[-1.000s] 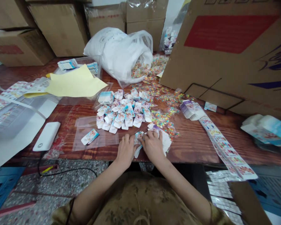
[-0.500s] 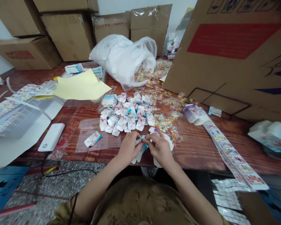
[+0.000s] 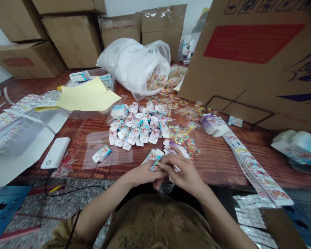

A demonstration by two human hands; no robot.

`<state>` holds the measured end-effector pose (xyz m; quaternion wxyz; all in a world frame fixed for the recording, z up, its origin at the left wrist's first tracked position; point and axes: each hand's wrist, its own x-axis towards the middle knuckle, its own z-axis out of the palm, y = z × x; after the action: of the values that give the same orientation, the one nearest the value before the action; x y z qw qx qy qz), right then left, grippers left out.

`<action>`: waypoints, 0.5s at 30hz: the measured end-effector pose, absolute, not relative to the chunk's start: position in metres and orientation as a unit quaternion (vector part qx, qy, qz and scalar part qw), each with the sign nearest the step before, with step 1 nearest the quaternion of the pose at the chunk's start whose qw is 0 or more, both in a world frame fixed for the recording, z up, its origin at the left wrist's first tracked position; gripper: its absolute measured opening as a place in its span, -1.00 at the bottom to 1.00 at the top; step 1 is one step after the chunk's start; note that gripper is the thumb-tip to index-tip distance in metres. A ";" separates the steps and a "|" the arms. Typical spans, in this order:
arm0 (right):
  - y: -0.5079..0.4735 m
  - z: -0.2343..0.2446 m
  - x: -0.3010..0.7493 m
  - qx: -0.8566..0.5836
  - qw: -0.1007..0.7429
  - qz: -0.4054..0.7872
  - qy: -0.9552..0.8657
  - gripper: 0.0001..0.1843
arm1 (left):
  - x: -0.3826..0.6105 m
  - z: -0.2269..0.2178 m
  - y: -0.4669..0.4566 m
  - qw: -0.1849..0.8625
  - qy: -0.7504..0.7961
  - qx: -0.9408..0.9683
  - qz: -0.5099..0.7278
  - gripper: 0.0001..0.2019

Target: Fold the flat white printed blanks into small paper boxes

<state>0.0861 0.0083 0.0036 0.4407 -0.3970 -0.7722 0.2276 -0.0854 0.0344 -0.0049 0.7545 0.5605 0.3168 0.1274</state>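
Note:
Close to the table's front edge, a small blue-and-white cardboard box (image 3: 155, 166) is between my hands. My left hand (image 3: 145, 173) is closed around it, thumb on top. My right hand (image 3: 180, 168) pinches at the box's right end, its fingertips partly hiding it. Just beyond the fingers lie flat blue-and-white cartons (image 3: 152, 155). More white-and-purple cartons (image 3: 182, 151) are partly covered by my right hand. Farther back is a heap of small folded boxes (image 3: 138, 129), with small clear packets of coloured beads (image 3: 185, 135) to its right.
A white sack (image 3: 132, 65) lies on its side, spilling bead packets. Yellow paper (image 3: 88, 95), a white power bank (image 3: 55, 152) and a single box (image 3: 101, 154) are at left. A sticker strip (image 3: 248, 160), stacked cartons (image 3: 214, 124) and a large cardboard box (image 3: 243, 79) stand at right.
My hands have moved slightly down toward me, and the left hand has turned to lie flatter around the box. Blue-and-white cartons now show beyond my fingers. The view has shifted slightly.

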 end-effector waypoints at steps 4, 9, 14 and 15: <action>0.010 0.004 0.086 -0.477 0.554 0.316 -0.605 -0.79 | -0.082 -0.005 0.035 0.687 0.386 0.578 0.211 -0.56; 0.018 0.002 0.087 -0.404 0.440 0.690 -0.409 -0.57 | -0.082 0.000 0.035 0.607 0.380 0.666 0.209 -0.65; 0.024 -0.006 0.083 -0.407 0.465 0.721 -0.313 -0.53 | -0.075 -0.008 0.027 0.562 0.444 0.629 0.303 -0.50; 0.024 -0.009 0.082 -0.414 0.482 0.705 -0.313 -0.55 | -0.073 -0.010 0.025 0.575 0.441 0.601 0.336 -0.46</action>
<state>0.0822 0.0238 -0.0090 0.4825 -0.4144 -0.3127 0.7055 -0.0731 0.0251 -0.0098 0.5752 0.6010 0.4414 0.3364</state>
